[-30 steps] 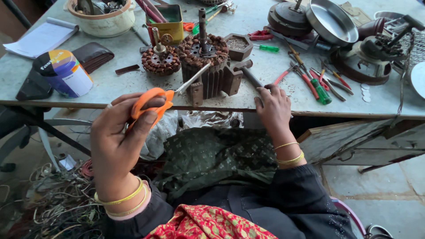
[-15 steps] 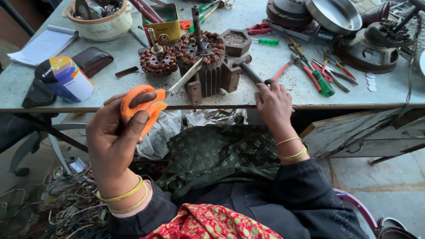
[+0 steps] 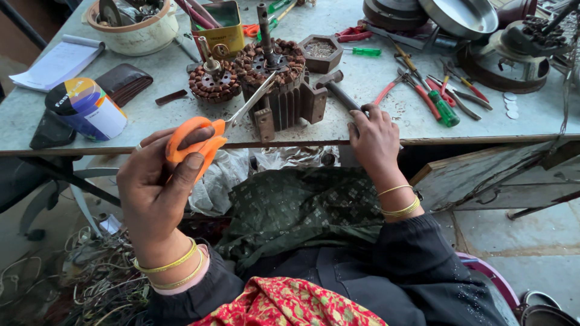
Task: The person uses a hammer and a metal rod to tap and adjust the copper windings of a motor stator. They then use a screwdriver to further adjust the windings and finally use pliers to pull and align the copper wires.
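Note:
My left hand (image 3: pixel 158 187) grips orange-handled scissors (image 3: pixel 199 140), held up in front of the table edge. The blades point up and right toward a rusty motor stator (image 3: pixel 279 84) with copper windings and a shaft, standing on the table. My right hand (image 3: pixel 374 140) rests at the table's front edge, its fingers over the dark handle of a hammer (image 3: pixel 339 92) that lies beside the stator. A smaller round wound coil (image 3: pixel 214 81) sits just left of the stator.
On the grey table (image 3: pixel 139 121) lie a colourful tin (image 3: pixel 87 107), a dark wallet (image 3: pixel 124 83), a notepad (image 3: pixel 57 60), a white bowl (image 3: pixel 136 24), a yellow tin (image 3: pixel 219 27), pliers and screwdrivers (image 3: pixel 435 96), metal motor covers (image 3: pixel 465 15). Tangled wire (image 3: pixel 78 278) lies on the floor at left.
My left hand has shifted the scissors slightly, the blades still aimed at the stator. My right hand stays on the hammer handle at the table edge.

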